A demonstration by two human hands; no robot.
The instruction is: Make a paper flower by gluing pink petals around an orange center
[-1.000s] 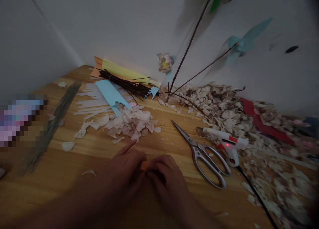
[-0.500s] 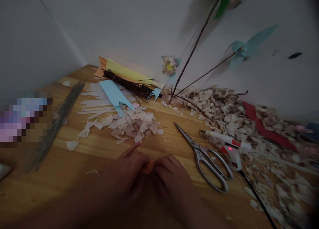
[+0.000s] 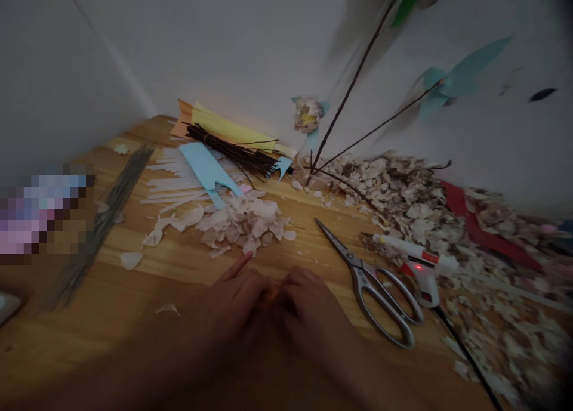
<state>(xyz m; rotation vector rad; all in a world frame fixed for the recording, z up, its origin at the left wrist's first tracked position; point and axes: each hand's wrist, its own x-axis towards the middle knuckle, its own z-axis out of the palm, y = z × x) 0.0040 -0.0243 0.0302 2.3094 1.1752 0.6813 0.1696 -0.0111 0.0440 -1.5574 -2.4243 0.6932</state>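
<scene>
An orange paper-like piece (image 3: 271,294) is pinched between left fingers (image 3: 254,287) and right fingers (image 3: 293,287); likely light, creasable, best held at edges

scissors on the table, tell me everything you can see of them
The scissors look all metal, silvery grey, with narrow pointed blades that appear shut and two long looped handles. They lie flat on the wooden table, tips pointing away and to the left, handles toward the person, between the right hand and the white glue gun. No hand touches them.
</scene>
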